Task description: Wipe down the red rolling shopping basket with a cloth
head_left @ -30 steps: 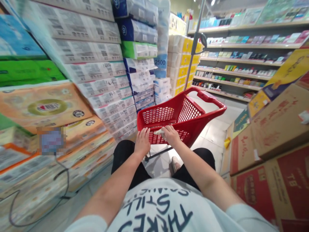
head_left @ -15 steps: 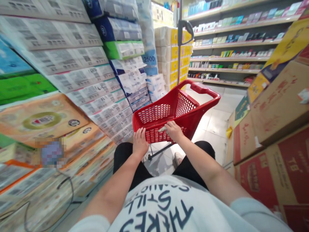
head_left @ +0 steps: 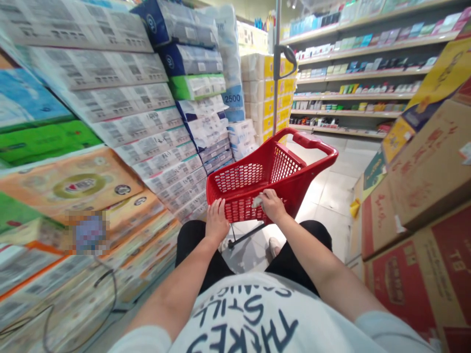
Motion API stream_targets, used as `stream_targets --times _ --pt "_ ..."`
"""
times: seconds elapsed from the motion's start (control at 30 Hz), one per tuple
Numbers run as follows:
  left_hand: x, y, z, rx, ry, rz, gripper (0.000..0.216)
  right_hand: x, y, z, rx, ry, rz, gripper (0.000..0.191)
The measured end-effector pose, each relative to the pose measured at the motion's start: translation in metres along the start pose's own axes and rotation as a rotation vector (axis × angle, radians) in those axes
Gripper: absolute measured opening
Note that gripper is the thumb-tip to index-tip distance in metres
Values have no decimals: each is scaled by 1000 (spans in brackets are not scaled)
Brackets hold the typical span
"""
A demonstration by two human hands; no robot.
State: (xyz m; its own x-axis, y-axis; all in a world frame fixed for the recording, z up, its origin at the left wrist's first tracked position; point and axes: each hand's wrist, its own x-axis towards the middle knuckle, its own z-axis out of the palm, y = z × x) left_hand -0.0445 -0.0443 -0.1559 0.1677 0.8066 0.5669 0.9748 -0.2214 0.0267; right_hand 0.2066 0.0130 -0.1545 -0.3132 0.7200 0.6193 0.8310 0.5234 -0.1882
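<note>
In front of me stands a red plastic shopping cart (head_left: 241,177) with perforated basket walls, its handle at the far right. My left hand (head_left: 218,220) grips the basket's near left corner, with the fingers laid over the rim. Against the near side wall, my right hand (head_left: 273,205) is closed around a small crumpled whitish cloth (head_left: 256,201). The cloth pokes out to the left of the fingers and lies against the perforated wall just below the rim. Its remainder is hidden in the hand.
Packs of tissue paper (head_left: 128,100) are piled high on the left. Cardboard boxes (head_left: 430,157) are stacked on the right. Behind the cart rises a grey pole (head_left: 275,98), with stocked shelves (head_left: 353,93) farther back. A dark cable (head_left: 114,289) hangs at lower left.
My right hand has slid slightly to the right along the basket side with the cloth. The left hand stays on the corner. The whole view has shifted a little down and right.
</note>
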Motion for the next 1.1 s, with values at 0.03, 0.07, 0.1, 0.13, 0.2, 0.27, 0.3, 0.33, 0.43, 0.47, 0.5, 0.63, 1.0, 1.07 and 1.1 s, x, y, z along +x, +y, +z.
stream_targets --times 0.03,0.07,0.1,0.13,0.2,0.27,0.3,0.33,0.43,0.47,0.5,0.63,1.0,1.07,1.1 --pt "0 0 0 -1 2 -1 71 7 -1 -6 -1 34 -15 25" --pt "0 1 1 -3 3 -1 71 12 -1 -12 -6 65 -30 26" --pt "0 1 1 -5 2 -1 72 14 -1 -15 -14 85 -42 26" --pt "0 1 1 -7 0 -2 71 13 1 -16 -22 93 -52 27" --pt "0 1 0 -11 -4 -3 71 4 8 -11 -38 78 -65 28" --pt "0 0 0 -11 -3 -1 71 -12 15 -2 -66 50 -75 31" --pt "0 0 0 -9 -2 3 71 -21 19 4 -83 38 -88 32" --pt "0 0 0 -6 -1 7 72 -28 22 8 -98 30 -107 34" --pt "1 0 2 6 -1 12 73 -41 31 12 -122 5 -184 40" --pt "1 0 2 8 -1 10 73 -41 35 10 -122 -12 -210 41" --pt "2 1 3 10 -3 8 73 -39 39 6 -118 -34 -237 42" --pt "4 3 4 2 -9 3 72 -20 54 -13 -38 -135 -354 42" --pt "6 7 0 -39 -52 -30 72 -33 35 16 77 -126 37 17" --pt "5 8 0 -52 -53 -40 73 -22 21 13 98 -72 -11 20" --pt "4 8 1 -60 -50 -47 73 -13 13 9 110 -29 -40 22"
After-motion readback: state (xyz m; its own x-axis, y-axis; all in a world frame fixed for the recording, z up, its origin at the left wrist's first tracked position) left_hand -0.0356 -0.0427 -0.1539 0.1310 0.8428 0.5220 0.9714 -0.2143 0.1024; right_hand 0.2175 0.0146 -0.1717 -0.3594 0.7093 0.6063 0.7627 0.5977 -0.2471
